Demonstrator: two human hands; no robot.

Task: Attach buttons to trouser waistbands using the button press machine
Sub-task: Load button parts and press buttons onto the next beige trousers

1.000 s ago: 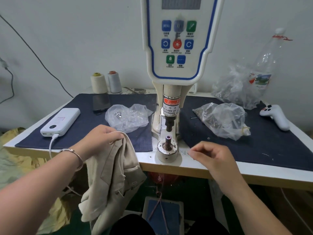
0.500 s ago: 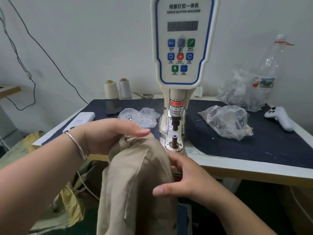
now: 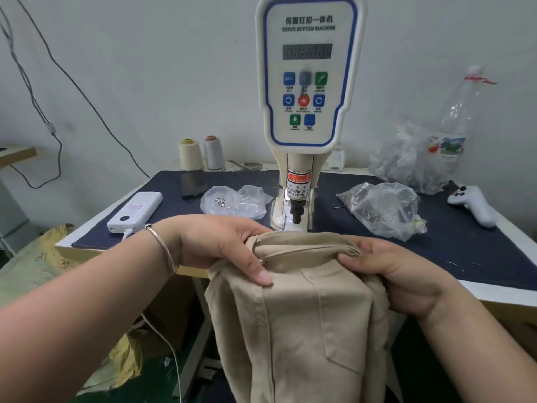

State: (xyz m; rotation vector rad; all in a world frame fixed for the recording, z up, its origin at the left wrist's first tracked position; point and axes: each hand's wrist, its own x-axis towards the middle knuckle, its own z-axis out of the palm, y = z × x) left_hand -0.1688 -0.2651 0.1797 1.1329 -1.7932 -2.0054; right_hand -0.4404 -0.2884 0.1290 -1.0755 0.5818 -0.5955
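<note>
— What is held in front of the machine?

— Tan trousers are held up by both hands. The waistband is kept at the top, just below the black punch of the button press machine. The rest of the cloth is left hanging down past the edge of the table.

— How are the hands placed?

— The left end of the waistband is gripped by the left hand, with the thumb laid down over the cloth. The right end is pinched by the right hand, with the fingers tucked behind. The hands are kept apart, and the band is stretched between them. A thin silver bangle is worn on the left wrist.

— What else is seen on the table?

— A dark blue mat is spread over it. A clear bag with small metal bits is set left of the machine, and a bigger clear bag is set on the right. A white power bank, a dark phone and two thread spools are seen on the left side.
</note>
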